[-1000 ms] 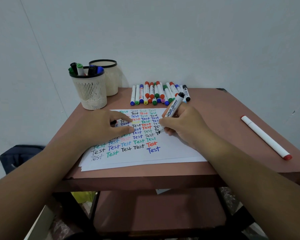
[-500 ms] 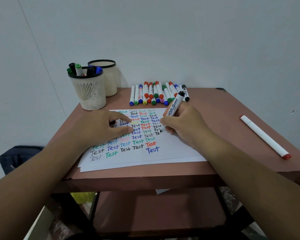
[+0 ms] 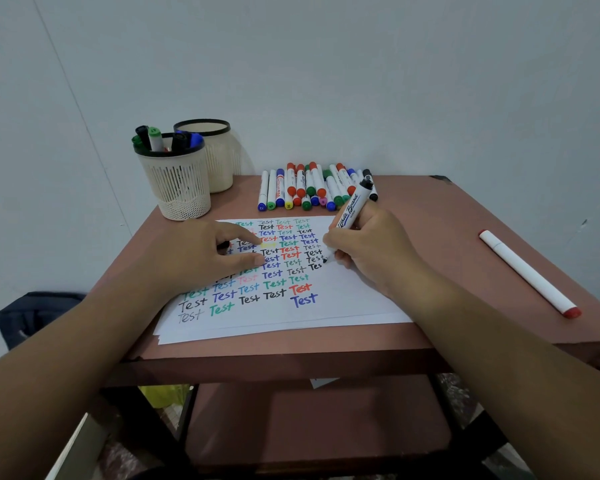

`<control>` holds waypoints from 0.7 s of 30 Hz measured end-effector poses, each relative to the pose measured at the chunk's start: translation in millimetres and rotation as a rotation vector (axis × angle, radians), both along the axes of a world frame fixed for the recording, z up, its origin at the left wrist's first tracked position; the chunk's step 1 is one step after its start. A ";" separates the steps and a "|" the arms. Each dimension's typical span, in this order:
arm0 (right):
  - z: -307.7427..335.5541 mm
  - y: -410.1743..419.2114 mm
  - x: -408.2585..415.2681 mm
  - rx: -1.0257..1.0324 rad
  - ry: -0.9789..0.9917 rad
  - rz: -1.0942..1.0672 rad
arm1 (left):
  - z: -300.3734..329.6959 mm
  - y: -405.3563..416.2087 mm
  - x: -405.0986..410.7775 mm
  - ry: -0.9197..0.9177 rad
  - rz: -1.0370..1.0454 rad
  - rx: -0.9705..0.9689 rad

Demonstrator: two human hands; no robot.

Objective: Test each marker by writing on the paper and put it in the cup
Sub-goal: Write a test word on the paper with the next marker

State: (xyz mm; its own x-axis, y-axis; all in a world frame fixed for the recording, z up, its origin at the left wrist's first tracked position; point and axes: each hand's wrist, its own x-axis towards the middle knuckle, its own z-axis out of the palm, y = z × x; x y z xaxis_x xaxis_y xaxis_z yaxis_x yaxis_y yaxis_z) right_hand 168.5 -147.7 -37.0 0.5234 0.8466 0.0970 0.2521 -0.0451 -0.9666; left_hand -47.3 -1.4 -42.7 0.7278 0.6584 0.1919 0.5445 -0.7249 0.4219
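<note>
Right hand [image 3: 374, 247] grips a black marker [image 3: 349, 216], tip on the paper [image 3: 343, 299] beside an unfinished "Tes". Left hand [image 3: 201, 258] rests on the sheet, possibly pinching a dark cap. Front cup [image 3: 175, 188] holds several markers; more markers [image 3: 312, 187] lie behind the paper.

two cups [image 3: 174, 181], one paper stack [image 3: 326, 306], many markers [image 3: 312, 188]

The right hand [image 3: 371, 249] has its fingers curled in a writing pinch, fingertips pointing down and to its left, forearm running back toward the lower right, while the left hand [image 3: 201, 254] lies palm down opposite it, index finger and thumb stretched toward it.
</note>
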 end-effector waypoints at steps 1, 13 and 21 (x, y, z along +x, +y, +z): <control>0.0 -0.1 -0.1 -0.002 -0.007 -0.004 | 0.0 0.0 -0.2 -0.001 0.000 0.001; 0.6 0.6 -0.7 -0.036 -0.014 0.000 | 0.2 0.3 0.7 0.012 0.007 0.000; -0.2 0.9 -0.5 -0.023 0.005 -0.002 | 0.1 -1.5 0.6 0.050 0.021 0.043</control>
State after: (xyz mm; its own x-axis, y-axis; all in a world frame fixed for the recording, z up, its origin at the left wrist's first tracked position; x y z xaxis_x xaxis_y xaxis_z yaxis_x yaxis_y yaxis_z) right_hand 168.0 -146.8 -37.2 0.5253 0.8475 0.0755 0.2476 -0.0674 -0.9665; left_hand -46.7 -2.8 -42.5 0.7235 0.6652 0.1843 0.5792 -0.7303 0.3622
